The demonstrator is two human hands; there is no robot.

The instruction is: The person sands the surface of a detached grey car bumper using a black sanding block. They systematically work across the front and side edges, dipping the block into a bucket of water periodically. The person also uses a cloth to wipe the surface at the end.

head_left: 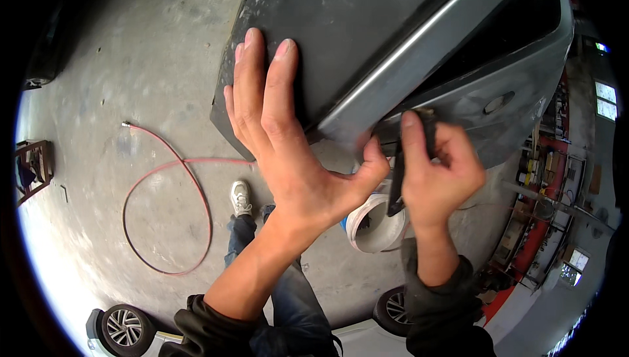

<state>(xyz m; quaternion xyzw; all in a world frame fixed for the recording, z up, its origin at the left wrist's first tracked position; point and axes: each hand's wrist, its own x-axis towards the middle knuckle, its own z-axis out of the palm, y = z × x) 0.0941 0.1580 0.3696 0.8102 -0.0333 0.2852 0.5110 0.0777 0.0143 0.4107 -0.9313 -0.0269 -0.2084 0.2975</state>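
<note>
My left hand lies with its fingers stretched over the dark grey face of a car door, thumb held out toward the right. My right hand pinches a folded black sheet that looks like sandpaper, thumb on top, by the door's near edge. Motion blurs this hand slightly, and part of the sheet is hidden inside it. Between the hands ends a silvery metal frame bar, running diagonally up to the right beside a dark opening. The grey section beyond has a round hole.
Below the hands a white bucket stands on the concrete floor. A red air hose loops at the left near my shoe. Cluttered shelves line the right side. Car wheels show behind me.
</note>
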